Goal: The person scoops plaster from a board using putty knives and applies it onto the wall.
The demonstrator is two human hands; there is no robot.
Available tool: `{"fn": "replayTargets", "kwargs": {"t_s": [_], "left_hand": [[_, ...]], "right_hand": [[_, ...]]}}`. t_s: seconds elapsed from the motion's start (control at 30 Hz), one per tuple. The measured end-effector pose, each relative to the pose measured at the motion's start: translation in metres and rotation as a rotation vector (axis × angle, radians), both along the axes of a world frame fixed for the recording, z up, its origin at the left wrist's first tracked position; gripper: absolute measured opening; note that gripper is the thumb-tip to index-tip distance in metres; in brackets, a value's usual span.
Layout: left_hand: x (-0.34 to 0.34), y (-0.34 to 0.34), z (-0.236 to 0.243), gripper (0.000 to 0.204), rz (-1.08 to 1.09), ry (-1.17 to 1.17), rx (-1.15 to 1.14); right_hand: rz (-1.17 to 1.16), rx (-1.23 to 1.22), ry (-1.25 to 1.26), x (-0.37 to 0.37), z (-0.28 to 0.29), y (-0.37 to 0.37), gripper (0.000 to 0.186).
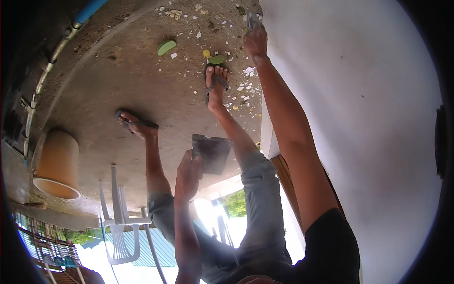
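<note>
My left hand [188, 177] grips the edge of a dark, flat, square plate [213, 155] with a small notch in its upper edge. The plate is held in front of my legs, and its grey surface looks smeared. Stretched far ahead, my right hand [256, 43] is closed around a small grey flat-bladed tool [253, 21]. This tool is by the foot of the white wall [359, 118], and its exact kind is too small to make out. White chips [248, 72] lie scattered over the floor near that hand.
Two green curved pieces [166, 47] and a yellow bit [206, 53] lie near my sandalled right foot [217, 80]. At the left are an orange-brown bucket [59, 158] and a pipe [45, 78] with a blue section. A white plastic chair [124, 236] stands behind my legs.
</note>
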State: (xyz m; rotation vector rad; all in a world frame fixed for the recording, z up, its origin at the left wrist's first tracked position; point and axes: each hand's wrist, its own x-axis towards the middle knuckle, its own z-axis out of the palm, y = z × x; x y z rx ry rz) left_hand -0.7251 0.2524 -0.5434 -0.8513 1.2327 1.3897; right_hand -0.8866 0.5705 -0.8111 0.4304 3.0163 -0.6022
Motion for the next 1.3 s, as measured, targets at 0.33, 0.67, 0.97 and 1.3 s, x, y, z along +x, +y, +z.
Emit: {"fn": "replayTargets", "kwargs": {"t_s": [0.33,0.67,0.97,1.3], "left_hand": [[0.005,-0.08,0.155,0.024,0.126,0.256,-0.273],[0.059,-0.196,0.299,0.037,0.486,0.323,-0.276],[0.034,-0.399,0.335,0.029,0.616,0.57,-0.395],[-0.069,-0.561,0.363,0.025,0.725,0.735,-0.494]], "right_hand": [[-0.181,-0.404,-0.32,0.148,0.203,-0.16,0.038],[0.041,-0.393,-0.579,0.162,0.449,-0.135,0.027],[0.567,0.537,-0.626,0.258,0.483,-0.085,0.018],[-0.337,-1.251,-0.31,0.077,0.554,-0.33,0.032]]}}
